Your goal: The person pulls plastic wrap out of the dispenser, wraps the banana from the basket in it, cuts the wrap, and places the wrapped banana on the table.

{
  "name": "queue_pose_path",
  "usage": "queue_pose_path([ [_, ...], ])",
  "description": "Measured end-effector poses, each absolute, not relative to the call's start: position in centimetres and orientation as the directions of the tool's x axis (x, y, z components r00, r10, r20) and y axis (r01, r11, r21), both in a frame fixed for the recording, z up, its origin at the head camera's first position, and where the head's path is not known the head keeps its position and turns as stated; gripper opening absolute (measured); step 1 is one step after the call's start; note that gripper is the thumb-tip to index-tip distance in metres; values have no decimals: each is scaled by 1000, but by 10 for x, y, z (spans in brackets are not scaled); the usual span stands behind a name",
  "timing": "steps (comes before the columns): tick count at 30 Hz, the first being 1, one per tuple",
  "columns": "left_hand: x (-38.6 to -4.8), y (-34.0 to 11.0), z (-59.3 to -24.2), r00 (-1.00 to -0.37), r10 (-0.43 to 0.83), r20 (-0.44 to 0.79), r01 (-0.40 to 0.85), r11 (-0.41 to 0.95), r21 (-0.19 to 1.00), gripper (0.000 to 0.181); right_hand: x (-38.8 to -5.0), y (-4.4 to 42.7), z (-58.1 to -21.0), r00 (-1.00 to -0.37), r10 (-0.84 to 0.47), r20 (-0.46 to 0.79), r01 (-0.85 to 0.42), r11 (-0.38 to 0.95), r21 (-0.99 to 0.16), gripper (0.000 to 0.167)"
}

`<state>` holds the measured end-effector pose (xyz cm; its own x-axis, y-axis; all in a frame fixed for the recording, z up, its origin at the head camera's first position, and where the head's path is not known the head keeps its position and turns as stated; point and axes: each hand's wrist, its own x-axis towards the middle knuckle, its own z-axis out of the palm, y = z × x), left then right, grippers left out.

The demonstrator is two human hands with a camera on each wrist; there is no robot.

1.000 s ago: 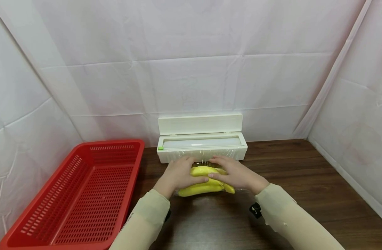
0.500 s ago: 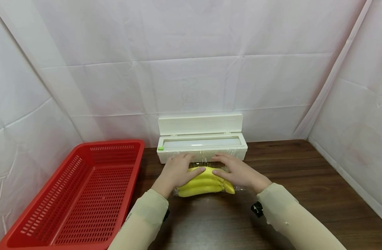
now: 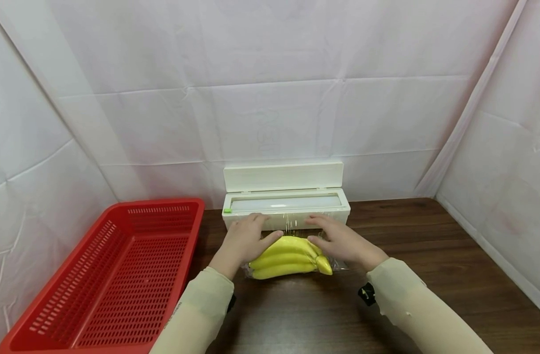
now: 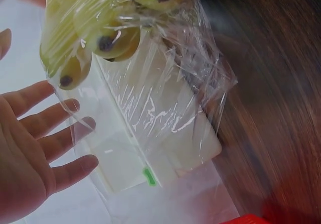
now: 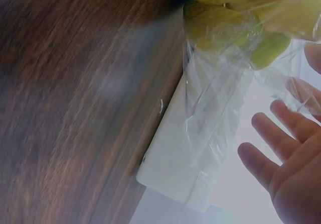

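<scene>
A bunch of yellow bananas (image 3: 287,257) lies on the wooden table, covered in clear cling film (image 4: 200,73). Film also stretches from the bunch toward the white cling film dispenser (image 3: 270,223), whose lid stands raised behind it. My left hand (image 3: 245,241) is at the left end of the bunch, fingers spread and fairly straight, fingertips close to the film. At the right end, my right hand (image 3: 342,241) has its fingers extended beside the loose film. Neither hand grips anything. Whether fingertips touch the film I cannot tell.
A red plastic basket (image 3: 187,260) with slotted sides stands on the left of the table. White sheeting (image 3: 270,123) hangs behind and along both sides. A small green slider (image 3: 227,210) sits at the dispenser's left end.
Both hands have drawn apart, the left going left and the right going right. The thumbs have come off the middle of the bananas, so more of the bunch shows.
</scene>
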<state>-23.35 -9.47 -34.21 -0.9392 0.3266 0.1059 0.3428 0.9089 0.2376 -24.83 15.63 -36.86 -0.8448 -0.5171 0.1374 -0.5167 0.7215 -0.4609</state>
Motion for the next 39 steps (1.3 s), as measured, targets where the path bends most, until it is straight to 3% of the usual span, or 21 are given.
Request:
queue_pose_path([
  [30, -243, -109, -341, -970, 224, 95, 241, 937, 252, 69, -261, 185, -378, -867, -466, 176, -494, 758, -426, 50],
  [39, -247, -112, -338, -984, 175, 43, 180, 943, 279, 71, -266, 194, -377, -877, -448, 174, -479, 782, -399, 49],
])
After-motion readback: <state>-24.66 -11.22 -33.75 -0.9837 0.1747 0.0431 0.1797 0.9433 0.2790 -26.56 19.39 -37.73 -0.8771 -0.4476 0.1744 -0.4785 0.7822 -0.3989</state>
